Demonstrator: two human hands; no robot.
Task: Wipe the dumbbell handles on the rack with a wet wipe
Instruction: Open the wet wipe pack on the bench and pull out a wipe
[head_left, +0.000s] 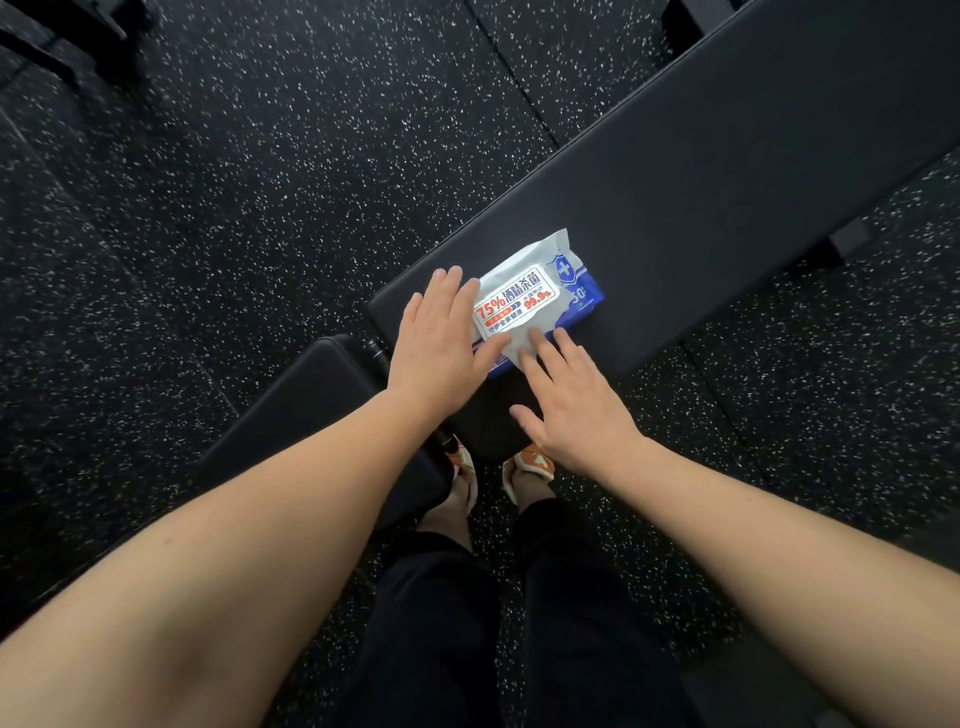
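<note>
A white and blue pack of wet wipes (535, 296) lies on the near end of a black padded bench (701, 171). My left hand (441, 343) rests flat with fingers spread, its thumb and fingertips touching the pack's left edge. My right hand (571, 400) is spread too, with its fingertips on the pack's near corner. Neither hand holds anything. No dumbbells or rack are in view.
A second black pad (311, 405) of the bench angles away at lower left. Black speckled rubber flooring (260, 182) surrounds the bench. My legs in dark trousers and orange and white shoes (530, 462) stand just before the bench end. A dark frame part (57, 36) shows top left.
</note>
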